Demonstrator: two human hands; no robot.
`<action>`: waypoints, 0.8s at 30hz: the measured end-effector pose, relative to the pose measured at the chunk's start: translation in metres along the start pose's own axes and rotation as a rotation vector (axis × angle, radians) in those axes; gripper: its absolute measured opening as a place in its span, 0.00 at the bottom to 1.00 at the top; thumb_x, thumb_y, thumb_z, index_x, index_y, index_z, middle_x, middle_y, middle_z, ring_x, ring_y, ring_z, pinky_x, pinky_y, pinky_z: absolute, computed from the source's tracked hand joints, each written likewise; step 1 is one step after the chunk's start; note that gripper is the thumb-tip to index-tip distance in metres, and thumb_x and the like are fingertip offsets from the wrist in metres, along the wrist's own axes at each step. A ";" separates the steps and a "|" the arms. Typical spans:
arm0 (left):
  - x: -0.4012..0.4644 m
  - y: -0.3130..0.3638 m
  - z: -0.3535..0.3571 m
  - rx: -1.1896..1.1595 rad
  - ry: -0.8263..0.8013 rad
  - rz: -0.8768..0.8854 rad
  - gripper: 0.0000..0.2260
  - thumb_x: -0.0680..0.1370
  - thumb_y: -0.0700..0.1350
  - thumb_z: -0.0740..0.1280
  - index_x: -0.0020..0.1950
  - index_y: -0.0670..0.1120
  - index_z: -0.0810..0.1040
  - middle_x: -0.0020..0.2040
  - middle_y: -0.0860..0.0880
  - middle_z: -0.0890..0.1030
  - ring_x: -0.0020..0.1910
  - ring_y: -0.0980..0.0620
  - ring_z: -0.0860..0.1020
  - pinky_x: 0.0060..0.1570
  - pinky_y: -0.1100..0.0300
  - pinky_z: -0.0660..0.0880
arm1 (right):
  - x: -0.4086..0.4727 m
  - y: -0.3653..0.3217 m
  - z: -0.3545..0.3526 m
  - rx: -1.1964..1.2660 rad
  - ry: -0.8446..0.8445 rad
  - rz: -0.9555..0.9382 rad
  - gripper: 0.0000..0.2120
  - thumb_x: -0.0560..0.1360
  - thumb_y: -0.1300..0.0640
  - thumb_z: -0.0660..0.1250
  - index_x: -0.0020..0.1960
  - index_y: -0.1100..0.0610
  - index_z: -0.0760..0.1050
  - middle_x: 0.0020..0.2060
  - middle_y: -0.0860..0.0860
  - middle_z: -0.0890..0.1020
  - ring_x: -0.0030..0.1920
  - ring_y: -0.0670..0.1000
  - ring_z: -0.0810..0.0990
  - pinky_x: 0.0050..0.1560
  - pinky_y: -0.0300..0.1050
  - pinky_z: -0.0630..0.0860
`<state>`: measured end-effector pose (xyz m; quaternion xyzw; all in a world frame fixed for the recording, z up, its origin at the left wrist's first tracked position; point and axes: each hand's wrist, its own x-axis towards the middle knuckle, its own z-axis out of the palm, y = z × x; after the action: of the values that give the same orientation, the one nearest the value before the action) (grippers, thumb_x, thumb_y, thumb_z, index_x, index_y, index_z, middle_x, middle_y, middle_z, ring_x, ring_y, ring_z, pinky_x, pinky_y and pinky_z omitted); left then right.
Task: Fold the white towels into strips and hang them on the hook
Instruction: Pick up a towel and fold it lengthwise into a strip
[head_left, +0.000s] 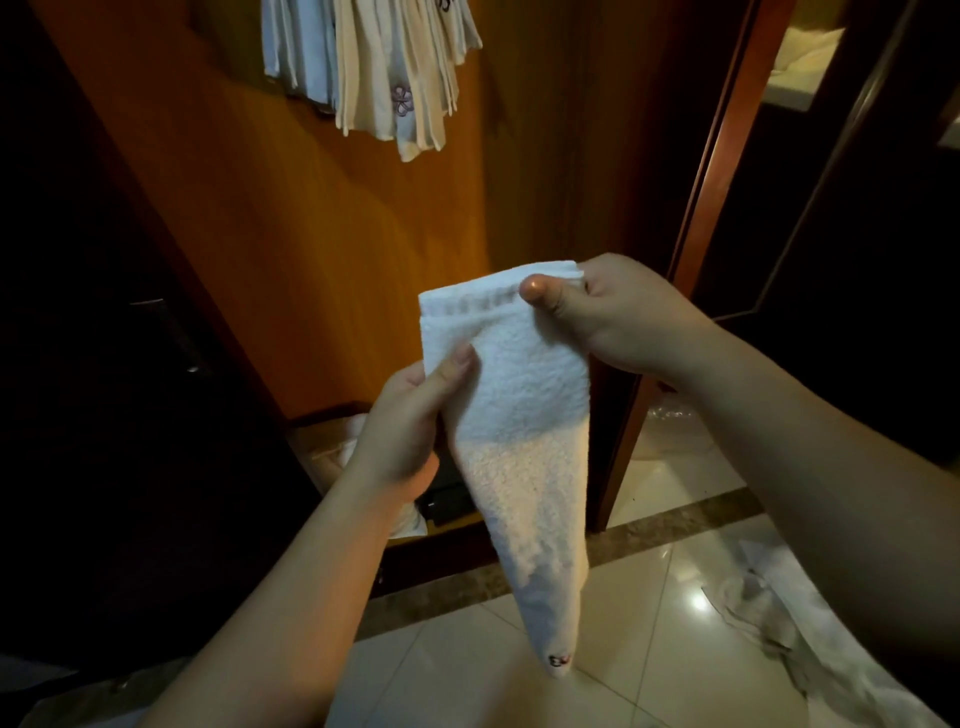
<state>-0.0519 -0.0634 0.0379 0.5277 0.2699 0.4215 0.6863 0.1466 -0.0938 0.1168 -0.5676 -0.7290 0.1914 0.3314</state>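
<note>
A white towel (519, 441) hangs between my hands, folded into a narrow strip that tapers down to a small embroidered mark at its bottom tip. My right hand (613, 317) pinches the towel's top edge, thumb on the front. My left hand (410, 426) grips its left side a little lower, thumb pressed on the front. Several folded white towels (374, 67) hang on the wooden panel at the top; the hook itself is hidden behind them.
An orange wooden wardrobe panel (291, 249) stands straight ahead, with a dark opening on the left. More white cloth (779, 623) lies on the glossy tiled floor at the lower right. A dark door frame (727, 156) rises on the right.
</note>
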 end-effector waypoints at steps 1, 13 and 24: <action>0.000 -0.004 -0.003 -0.007 -0.046 -0.041 0.19 0.68 0.60 0.78 0.54 0.51 0.87 0.58 0.45 0.85 0.59 0.45 0.82 0.53 0.55 0.81 | 0.002 0.001 0.000 0.000 0.028 0.023 0.40 0.72 0.30 0.52 0.37 0.70 0.76 0.30 0.60 0.76 0.30 0.56 0.73 0.28 0.43 0.66; 0.009 -0.005 -0.006 0.039 0.063 -0.185 0.21 0.71 0.50 0.77 0.61 0.43 0.81 0.56 0.44 0.85 0.55 0.44 0.84 0.47 0.55 0.82 | 0.011 0.081 0.058 1.275 -0.091 0.601 0.55 0.61 0.18 0.56 0.79 0.48 0.63 0.70 0.56 0.77 0.71 0.62 0.74 0.73 0.68 0.64; 0.031 0.027 -0.006 -0.012 0.435 -0.241 0.17 0.74 0.50 0.76 0.58 0.46 0.77 0.47 0.46 0.87 0.44 0.46 0.87 0.43 0.45 0.83 | -0.046 0.089 0.123 0.904 -0.495 0.519 0.36 0.59 0.45 0.83 0.63 0.55 0.76 0.61 0.57 0.82 0.63 0.57 0.81 0.69 0.60 0.74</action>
<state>-0.0491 -0.0312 0.0646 0.3844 0.4697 0.4421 0.6604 0.1290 -0.1002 -0.0410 -0.4681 -0.4674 0.6861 0.3028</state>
